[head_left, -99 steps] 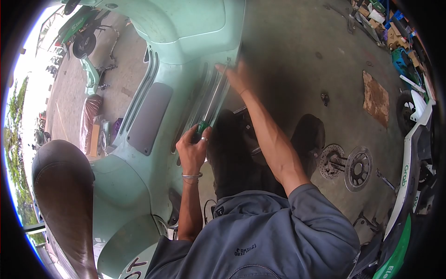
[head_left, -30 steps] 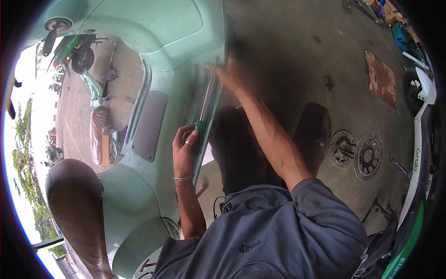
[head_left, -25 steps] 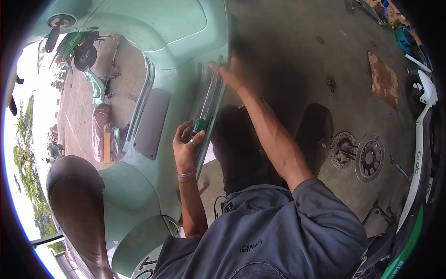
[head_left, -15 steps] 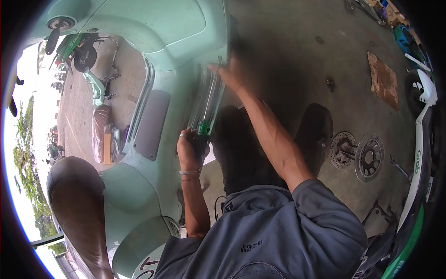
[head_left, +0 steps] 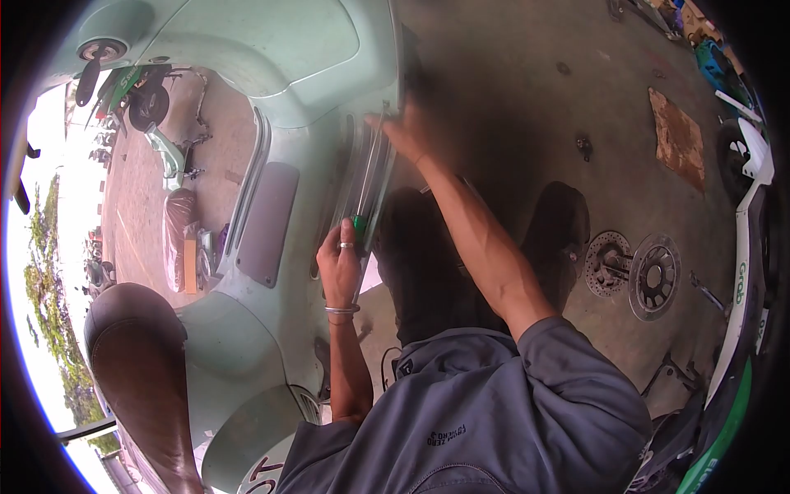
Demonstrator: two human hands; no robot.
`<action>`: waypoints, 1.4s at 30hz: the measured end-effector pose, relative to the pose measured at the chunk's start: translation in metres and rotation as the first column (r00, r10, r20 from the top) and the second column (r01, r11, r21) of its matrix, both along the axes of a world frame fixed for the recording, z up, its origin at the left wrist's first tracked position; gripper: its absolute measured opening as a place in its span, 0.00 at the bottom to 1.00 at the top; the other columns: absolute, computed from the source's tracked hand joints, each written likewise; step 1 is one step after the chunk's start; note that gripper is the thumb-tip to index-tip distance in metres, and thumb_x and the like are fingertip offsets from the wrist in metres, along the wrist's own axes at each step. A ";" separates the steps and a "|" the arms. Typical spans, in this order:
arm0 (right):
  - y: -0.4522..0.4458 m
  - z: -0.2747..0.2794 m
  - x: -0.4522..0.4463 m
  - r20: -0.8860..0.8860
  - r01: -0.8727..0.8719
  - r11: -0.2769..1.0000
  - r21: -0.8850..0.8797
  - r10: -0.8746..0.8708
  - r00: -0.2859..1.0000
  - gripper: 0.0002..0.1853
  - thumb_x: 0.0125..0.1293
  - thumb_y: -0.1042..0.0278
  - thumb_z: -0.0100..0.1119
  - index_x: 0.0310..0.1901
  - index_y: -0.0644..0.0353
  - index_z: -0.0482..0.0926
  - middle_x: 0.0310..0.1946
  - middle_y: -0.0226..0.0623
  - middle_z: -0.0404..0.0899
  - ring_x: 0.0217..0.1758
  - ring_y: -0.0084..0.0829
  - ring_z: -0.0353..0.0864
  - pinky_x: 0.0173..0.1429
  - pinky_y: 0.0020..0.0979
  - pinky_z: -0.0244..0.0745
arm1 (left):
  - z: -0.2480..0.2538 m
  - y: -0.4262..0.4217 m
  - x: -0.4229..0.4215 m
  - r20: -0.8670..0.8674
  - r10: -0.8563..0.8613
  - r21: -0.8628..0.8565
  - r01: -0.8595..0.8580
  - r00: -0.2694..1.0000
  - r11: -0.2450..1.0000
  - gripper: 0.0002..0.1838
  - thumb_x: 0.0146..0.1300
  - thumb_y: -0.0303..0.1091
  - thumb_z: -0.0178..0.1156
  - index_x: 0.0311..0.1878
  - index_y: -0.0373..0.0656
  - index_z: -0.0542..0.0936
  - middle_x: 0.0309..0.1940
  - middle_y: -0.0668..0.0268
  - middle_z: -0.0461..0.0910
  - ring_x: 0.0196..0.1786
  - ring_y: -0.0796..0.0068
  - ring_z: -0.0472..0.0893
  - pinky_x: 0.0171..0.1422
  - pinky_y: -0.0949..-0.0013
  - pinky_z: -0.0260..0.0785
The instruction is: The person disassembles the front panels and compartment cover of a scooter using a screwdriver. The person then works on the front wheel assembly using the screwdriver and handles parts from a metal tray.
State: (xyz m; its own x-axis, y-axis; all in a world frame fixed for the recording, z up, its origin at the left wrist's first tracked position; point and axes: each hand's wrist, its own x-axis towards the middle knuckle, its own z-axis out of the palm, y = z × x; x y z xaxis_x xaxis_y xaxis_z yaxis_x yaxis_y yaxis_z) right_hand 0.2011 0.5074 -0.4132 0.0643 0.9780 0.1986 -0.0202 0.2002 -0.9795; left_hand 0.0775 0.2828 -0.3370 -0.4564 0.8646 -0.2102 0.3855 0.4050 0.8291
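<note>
A long screwdriver (head_left: 369, 174) with a green handle lies along the lower side panel (head_left: 313, 193) of a mint-green scooter, its tip at the far end near the panel's outer edge. The fingers of my left hand (head_left: 339, 267) are closed round its handle. My right hand (head_left: 402, 136) is at the tip, with one digit stretched across the shaft on the panel and the other fingers round the panel's outer edge, partly hidden in shadow. The screw or fitting under the tip is too small to make out.
The brown seat (head_left: 140, 346) stands at the left, and a grey footrest mat (head_left: 267, 222) lies on the scooter. On the floor at the right are brake discs (head_left: 654, 276), a brown board (head_left: 676, 140) and a white-and-green scooter body (head_left: 735, 305).
My left hand has changed its hold on the green handle and turned, its fingers now pointing up along it. My right hand stays at the tip. The view has shifted slightly.
</note>
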 end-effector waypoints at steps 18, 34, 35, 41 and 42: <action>-0.001 0.005 0.000 -0.064 -0.040 0.999 -0.036 0.038 0.997 0.37 0.51 0.63 0.77 0.62 0.62 0.71 0.49 0.47 0.83 0.53 0.44 0.83 0.59 0.39 0.76 | -0.016 0.010 -0.027 -0.383 -0.176 0.319 0.308 0.907 0.896 0.17 0.64 0.34 0.69 0.51 0.35 0.80 0.39 0.55 0.81 0.37 0.62 0.83 0.46 0.61 0.76; -0.006 0.012 0.005 -0.043 -0.063 0.996 -0.061 0.060 0.997 0.37 0.51 0.63 0.77 0.62 0.64 0.69 0.51 0.48 0.83 0.54 0.45 0.83 0.60 0.40 0.76 | -0.023 0.011 -0.023 -0.536 -0.032 0.315 0.234 0.844 0.920 0.16 0.57 0.37 0.73 0.41 0.40 0.78 0.40 0.59 0.75 0.36 0.58 0.81 0.41 0.60 0.74; -0.006 0.013 0.004 -0.027 -0.047 0.997 -0.057 0.045 0.999 0.37 0.52 0.64 0.77 0.62 0.64 0.70 0.50 0.47 0.83 0.54 0.44 0.83 0.59 0.39 0.76 | -0.025 0.013 -0.024 -0.534 -0.032 0.316 0.235 0.845 0.919 0.16 0.57 0.37 0.73 0.41 0.40 0.78 0.40 0.59 0.75 0.36 0.58 0.81 0.41 0.60 0.74; -0.004 0.006 0.001 -0.046 -0.039 0.999 -0.026 0.038 0.998 0.36 0.52 0.65 0.77 0.61 0.64 0.70 0.48 0.46 0.83 0.52 0.42 0.84 0.59 0.39 0.76 | -0.022 0.015 -0.027 -0.532 -0.007 0.300 0.196 0.847 0.933 0.15 0.59 0.39 0.70 0.43 0.39 0.81 0.35 0.57 0.81 0.36 0.53 0.82 0.43 0.57 0.73; -0.004 0.005 0.002 -0.037 -0.041 0.999 -0.024 0.040 0.998 0.36 0.52 0.65 0.77 0.61 0.64 0.70 0.48 0.46 0.83 0.52 0.42 0.84 0.59 0.39 0.76 | -0.027 0.016 -0.033 -0.537 -0.027 0.265 0.199 0.843 0.944 0.15 0.61 0.41 0.68 0.43 0.39 0.82 0.34 0.55 0.81 0.36 0.51 0.81 0.43 0.56 0.73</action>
State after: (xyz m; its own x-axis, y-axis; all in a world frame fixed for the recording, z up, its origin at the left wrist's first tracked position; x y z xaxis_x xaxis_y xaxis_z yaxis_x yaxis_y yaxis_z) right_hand 0.2028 0.5037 -0.4085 0.0312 0.9845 0.1725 -0.0641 0.1742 -0.9826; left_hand 0.0443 0.2985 -0.3641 -0.3177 0.8977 0.3053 0.8195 0.0980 0.5647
